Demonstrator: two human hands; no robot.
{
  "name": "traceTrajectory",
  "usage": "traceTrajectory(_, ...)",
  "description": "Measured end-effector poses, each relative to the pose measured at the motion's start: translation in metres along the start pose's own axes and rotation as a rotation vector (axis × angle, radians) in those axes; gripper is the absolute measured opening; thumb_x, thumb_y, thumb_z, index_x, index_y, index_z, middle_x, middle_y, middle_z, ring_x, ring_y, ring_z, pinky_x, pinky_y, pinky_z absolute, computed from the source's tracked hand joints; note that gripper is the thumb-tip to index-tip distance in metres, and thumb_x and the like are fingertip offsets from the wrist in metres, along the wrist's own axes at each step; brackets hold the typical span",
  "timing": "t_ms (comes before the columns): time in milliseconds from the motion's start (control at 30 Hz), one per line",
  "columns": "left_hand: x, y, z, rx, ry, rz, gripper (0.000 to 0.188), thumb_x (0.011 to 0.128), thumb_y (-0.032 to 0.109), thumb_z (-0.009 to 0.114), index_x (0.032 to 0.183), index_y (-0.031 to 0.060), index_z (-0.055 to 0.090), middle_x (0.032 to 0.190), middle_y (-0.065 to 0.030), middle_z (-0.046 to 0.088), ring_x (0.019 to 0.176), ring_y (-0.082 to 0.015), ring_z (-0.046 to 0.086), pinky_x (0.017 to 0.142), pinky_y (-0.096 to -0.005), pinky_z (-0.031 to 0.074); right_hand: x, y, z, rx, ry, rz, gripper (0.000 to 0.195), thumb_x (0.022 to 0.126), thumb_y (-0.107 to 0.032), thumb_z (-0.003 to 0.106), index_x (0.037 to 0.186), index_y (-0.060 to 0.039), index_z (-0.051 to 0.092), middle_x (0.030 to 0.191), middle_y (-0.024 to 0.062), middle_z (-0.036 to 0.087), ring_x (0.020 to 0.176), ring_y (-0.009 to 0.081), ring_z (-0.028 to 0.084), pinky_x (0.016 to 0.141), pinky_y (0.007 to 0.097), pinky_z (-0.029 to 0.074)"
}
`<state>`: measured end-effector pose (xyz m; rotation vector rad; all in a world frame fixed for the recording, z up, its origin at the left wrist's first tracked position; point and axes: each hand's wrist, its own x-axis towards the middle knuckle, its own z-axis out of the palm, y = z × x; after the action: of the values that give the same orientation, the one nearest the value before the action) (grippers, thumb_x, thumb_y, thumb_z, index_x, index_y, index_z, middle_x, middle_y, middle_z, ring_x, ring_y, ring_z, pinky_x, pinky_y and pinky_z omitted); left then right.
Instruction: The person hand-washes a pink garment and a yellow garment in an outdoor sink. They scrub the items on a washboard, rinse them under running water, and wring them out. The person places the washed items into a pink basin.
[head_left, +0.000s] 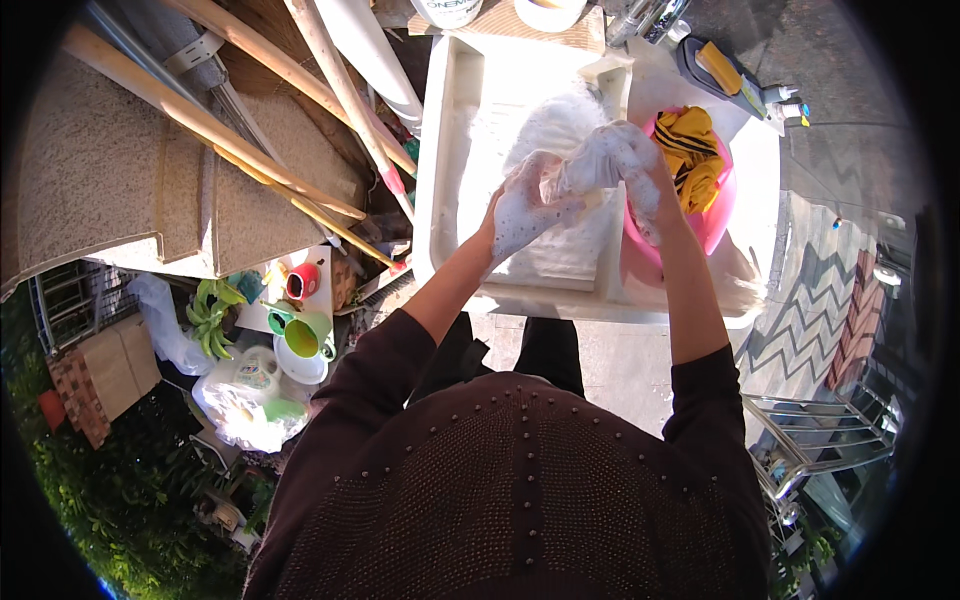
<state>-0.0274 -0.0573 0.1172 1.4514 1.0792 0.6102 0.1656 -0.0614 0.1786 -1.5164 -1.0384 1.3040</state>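
Soapy white cloth (592, 166) is bunched and stretched between my two hands above a white laundry sink (437, 187). My left hand (529, 204), covered in suds, has its fingers curved at the cloth's left end; whether they grip it is hard to tell. Around the cloth's right end my right hand (645, 169) is closed, also coated in foam. More foamy white cloth (559, 124) lies in the sink behind and below. To the right, a pink basin (724, 214) holds a yellow garment with black stripes (690, 154), partly behind my right forearm.
Wooden poles (225, 142) lean at the left of the sink. A wooden board (510, 28) with white tubs spans its far edge. A yellow sponge (718, 67) rests on a dark tray at the far right. Green and red containers (303, 281) stand lower left, near plastic bags.
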Motion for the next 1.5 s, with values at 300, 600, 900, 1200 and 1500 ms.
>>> traceTrajectory(300,-0.005,-0.024,-0.040,-0.354,-0.001,-0.110,0.024,0.086,0.008,0.064,0.108,-0.0019,0.068,0.088,-0.0082,0.071,0.076,-0.0142,0.066,0.074,-0.0269,0.053,-0.026,-0.033,-0.026,0.559,0.184,-0.006,0.018,0.101,-0.019,0.052,0.106,-0.0037,0.061,0.098,0.0017,0.061,0.091,0.0126,0.060,0.081,0.0278,0.051)
traceTrajectory(600,0.004,-0.051,0.002,-1.317,0.014,-0.430,0.034,0.103,0.030,0.052,0.129,0.0080,0.048,0.114,-0.0058,0.060,0.088,-0.0190,0.066,0.081,-0.0329,0.060,0.018,0.150,0.011,0.528,0.139,0.154,0.036,0.097,-0.031,0.055,0.121,-0.0050,0.060,0.111,0.0025,0.065,0.100,0.0193,0.064,0.087,0.0331,0.051)
traceTrajectory(900,-0.015,-0.086,0.047,-1.397,-0.035,-0.281,0.037,0.103,0.033,0.045,0.128,0.0062,0.053,0.122,-0.0074,0.058,0.109,-0.0195,0.058,0.091,-0.0304,0.051,-0.002,0.121,0.078,-0.799,0.284,-0.091,0.024,0.076,-0.034,0.069,0.074,-0.0106,0.071,0.069,0.0142,0.067,0.069,0.0351,0.067,0.067,0.0462,0.051)
traceTrajectory(1200,0.001,-0.056,0.038,-1.602,-0.248,-0.430,0.021,0.102,0.032,0.049,0.104,0.0124,0.057,0.095,-0.0025,0.057,0.088,-0.0182,0.058,0.081,-0.0306,0.050,-0.051,0.067,0.086,-0.557,0.254,-0.493,0.028,0.086,-0.035,0.066,0.078,-0.0082,0.069,0.079,0.0134,0.067,0.076,0.0365,0.065,0.070,0.0432,0.051)
traceTrajectory(1500,0.017,-0.014,0.020,-0.958,0.034,-0.273,0.027,0.098,0.032,0.057,0.108,0.0065,0.055,0.096,-0.0066,0.059,0.087,-0.0168,0.058,0.078,-0.0302,0.052,-0.021,0.167,0.030,0.612,-0.085,0.189,0.057,0.090,-0.036,0.066,0.134,-0.0045,0.049,0.117,0.0110,0.061,0.105,0.0203,0.059,0.084,0.0352,0.048)
